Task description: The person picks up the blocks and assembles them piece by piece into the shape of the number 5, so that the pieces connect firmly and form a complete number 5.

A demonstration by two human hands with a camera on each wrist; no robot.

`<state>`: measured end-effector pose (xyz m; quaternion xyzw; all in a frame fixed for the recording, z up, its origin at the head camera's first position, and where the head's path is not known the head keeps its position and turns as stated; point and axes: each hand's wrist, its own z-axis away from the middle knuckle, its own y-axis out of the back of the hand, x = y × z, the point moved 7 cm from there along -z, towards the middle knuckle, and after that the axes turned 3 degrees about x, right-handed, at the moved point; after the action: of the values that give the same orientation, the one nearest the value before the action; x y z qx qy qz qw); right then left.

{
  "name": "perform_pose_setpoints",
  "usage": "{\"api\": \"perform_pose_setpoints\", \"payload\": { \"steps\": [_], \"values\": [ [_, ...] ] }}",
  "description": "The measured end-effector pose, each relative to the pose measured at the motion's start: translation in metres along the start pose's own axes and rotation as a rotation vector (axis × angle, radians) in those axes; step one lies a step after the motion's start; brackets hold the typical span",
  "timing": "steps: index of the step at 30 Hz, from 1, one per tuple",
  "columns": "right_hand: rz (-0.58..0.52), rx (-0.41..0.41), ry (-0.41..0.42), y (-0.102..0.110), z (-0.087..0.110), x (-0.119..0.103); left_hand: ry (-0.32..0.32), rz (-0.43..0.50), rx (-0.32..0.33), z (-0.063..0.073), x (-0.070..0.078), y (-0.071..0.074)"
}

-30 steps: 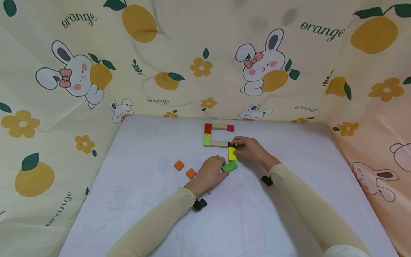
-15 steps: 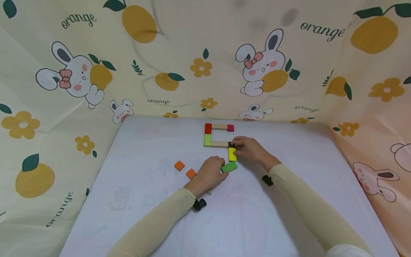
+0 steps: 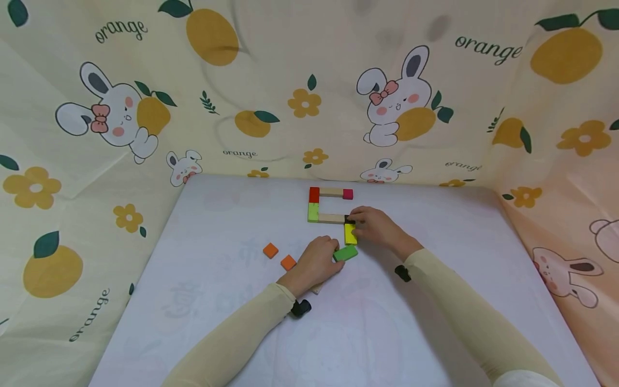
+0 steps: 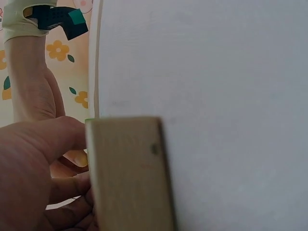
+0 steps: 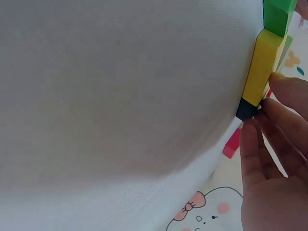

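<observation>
My left hand (image 3: 316, 260) pinches a green block (image 3: 345, 253) by its left end, between thumb and forefinger. The green block lies slantwise just below a yellow block (image 3: 350, 234); in the right wrist view their ends meet. My right hand (image 3: 379, 228) is at the right of the row, its thumb touching the yellow block and its fingertips against the small black block (image 5: 246, 109). The black block sits at the yellow one's far end. A plain wooden block (image 4: 130, 173) lies under my left wrist, mostly hidden in the head view.
The row joins a wooden strip (image 3: 331, 219), a lime block (image 3: 313, 212), a red block (image 3: 314, 194), another strip (image 3: 331, 192) and a crimson block (image 3: 347, 194). Two orange blocks (image 3: 271, 250) lie left of my left hand. A printed cloth (image 3: 271, 64) backs the white table (image 3: 217, 226).
Both hands and the blocks stay in practically the same places. The whole head view shifts very slightly.
</observation>
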<state>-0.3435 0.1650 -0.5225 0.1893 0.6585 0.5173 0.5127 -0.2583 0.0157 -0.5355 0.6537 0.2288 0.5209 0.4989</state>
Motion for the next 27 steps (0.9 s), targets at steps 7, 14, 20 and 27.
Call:
{"api": "perform_pose_setpoints", "payload": {
  "steps": [7, 14, 20, 27],
  "values": [
    [0.029, -0.005, 0.004, 0.001, 0.003, -0.004, -0.012, 0.013, -0.008, 0.000, 0.000, 0.000],
    [0.053, 0.030, 0.032, 0.002, 0.005, -0.006, -0.013, 0.038, -0.004, 0.000, -0.001, 0.001],
    [0.026, 0.069, 0.017, 0.005, 0.012, -0.004, -0.006, 0.056, -0.004, 0.000, -0.002, 0.001],
    [-0.030, 0.163, 0.035, 0.024, 0.034, -0.009, 0.009, 0.129, 0.032, 0.002, -0.011, 0.005]
  ]
}}
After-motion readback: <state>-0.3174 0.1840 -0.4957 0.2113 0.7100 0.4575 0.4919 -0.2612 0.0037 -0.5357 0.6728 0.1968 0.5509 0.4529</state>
